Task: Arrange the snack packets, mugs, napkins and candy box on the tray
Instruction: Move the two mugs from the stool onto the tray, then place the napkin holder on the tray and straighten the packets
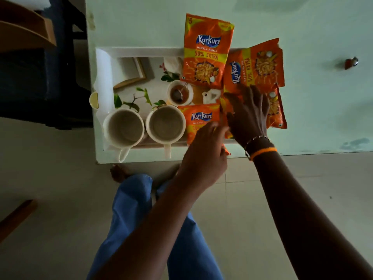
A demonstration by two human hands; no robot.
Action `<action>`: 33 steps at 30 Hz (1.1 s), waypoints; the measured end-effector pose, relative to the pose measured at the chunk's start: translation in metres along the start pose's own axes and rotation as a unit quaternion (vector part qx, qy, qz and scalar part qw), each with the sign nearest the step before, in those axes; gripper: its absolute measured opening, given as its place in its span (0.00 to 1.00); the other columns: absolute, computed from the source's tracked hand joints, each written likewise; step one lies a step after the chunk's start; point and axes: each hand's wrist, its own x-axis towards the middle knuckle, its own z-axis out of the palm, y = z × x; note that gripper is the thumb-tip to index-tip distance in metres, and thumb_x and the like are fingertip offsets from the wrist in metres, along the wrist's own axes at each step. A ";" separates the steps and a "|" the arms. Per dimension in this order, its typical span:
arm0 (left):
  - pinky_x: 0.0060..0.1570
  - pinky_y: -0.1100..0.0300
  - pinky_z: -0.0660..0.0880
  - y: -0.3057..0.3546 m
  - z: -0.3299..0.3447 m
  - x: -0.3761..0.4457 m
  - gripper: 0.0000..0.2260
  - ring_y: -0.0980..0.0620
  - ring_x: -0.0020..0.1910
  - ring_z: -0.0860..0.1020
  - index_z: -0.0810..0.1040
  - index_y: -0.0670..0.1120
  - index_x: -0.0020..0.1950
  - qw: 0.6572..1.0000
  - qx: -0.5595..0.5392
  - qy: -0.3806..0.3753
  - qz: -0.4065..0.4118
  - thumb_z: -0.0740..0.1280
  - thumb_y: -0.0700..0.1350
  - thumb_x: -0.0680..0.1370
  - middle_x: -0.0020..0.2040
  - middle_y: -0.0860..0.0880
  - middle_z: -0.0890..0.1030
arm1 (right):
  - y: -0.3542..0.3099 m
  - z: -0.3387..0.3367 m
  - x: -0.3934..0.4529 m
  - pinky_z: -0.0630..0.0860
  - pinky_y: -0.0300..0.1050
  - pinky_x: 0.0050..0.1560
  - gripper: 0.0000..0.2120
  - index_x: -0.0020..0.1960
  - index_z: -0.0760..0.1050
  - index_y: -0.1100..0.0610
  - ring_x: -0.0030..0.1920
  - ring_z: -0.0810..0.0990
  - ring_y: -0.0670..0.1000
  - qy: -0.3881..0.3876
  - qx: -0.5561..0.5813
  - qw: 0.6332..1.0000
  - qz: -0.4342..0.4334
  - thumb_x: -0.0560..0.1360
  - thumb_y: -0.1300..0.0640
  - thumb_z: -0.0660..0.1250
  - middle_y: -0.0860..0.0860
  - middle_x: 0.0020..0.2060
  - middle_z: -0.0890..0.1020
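Observation:
A white tray with a printed picture on its floor lies on a pale table. Two cream mugs stand upright at its near left. Several orange snack packets lie on the right half: one upright at the back, one turned sideways, one at the near edge, one partly hidden at the right. My left hand pinches the near packet's right edge. My right hand rests flat, fingers spread, on the packets. A folded white napkin peeks out behind the back packet.
A small red and silver object lies on the table to the right. A dark chair stands at the left, beyond the table's edge. My blue trouser legs and a bare foot are below the table's near edge.

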 end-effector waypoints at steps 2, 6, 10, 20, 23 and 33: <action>0.73 0.46 0.55 -0.009 0.013 -0.001 0.26 0.42 0.75 0.52 0.58 0.46 0.73 0.991 0.107 -0.081 -0.011 0.62 0.39 0.76 0.76 0.44 0.57 | 0.011 0.010 -0.015 0.44 0.66 0.73 0.22 0.69 0.66 0.48 0.75 0.52 0.63 -0.033 -0.033 0.999 0.000 0.75 0.53 0.61 0.56 0.74 0.62; 0.72 0.43 0.37 -0.022 0.029 -0.004 0.33 0.38 0.75 0.37 0.44 0.47 0.76 0.968 0.208 -0.135 -0.029 0.61 0.43 0.77 0.78 0.42 0.43 | 0.017 0.024 -0.031 0.38 0.65 0.72 0.25 0.73 0.57 0.45 0.76 0.48 0.63 -0.037 -0.067 0.997 0.004 0.77 0.49 0.58 0.54 0.76 0.57; 0.70 0.43 0.32 -0.028 0.034 -0.005 0.35 0.37 0.74 0.34 0.40 0.47 0.75 0.958 0.248 -0.141 -0.023 0.60 0.45 0.77 0.77 0.41 0.38 | 0.013 0.024 -0.035 0.38 0.65 0.72 0.27 0.74 0.55 0.45 0.76 0.46 0.63 -0.048 -0.055 0.997 0.029 0.77 0.43 0.56 0.53 0.77 0.54; 0.63 0.78 0.57 0.007 -0.041 -0.017 0.22 0.61 0.69 0.60 0.62 0.48 0.72 0.982 -0.167 0.062 -0.066 0.59 0.39 0.78 0.74 0.48 0.63 | -0.051 -0.028 -0.034 0.68 0.50 0.65 0.14 0.60 0.76 0.59 0.67 0.70 0.59 0.087 0.172 0.981 -0.005 0.75 0.61 0.61 0.57 0.62 0.77; 0.64 0.65 0.66 -0.010 -0.090 -0.024 0.19 0.56 0.65 0.69 0.69 0.47 0.67 0.960 -0.225 0.140 -0.085 0.60 0.40 0.77 0.68 0.48 0.71 | -0.097 -0.040 -0.032 0.72 0.48 0.58 0.11 0.55 0.79 0.60 0.59 0.76 0.58 0.090 0.220 0.970 -0.054 0.74 0.62 0.63 0.58 0.55 0.81; 0.40 0.79 0.69 -0.138 -0.240 -0.049 0.16 0.59 0.52 0.73 0.71 0.45 0.65 0.864 -0.277 0.341 -0.244 0.62 0.38 0.77 0.57 0.50 0.75 | -0.272 -0.038 -0.011 0.71 0.47 0.50 0.08 0.47 0.80 0.59 0.48 0.79 0.58 -0.010 0.291 0.940 -0.180 0.73 0.65 0.63 0.56 0.45 0.83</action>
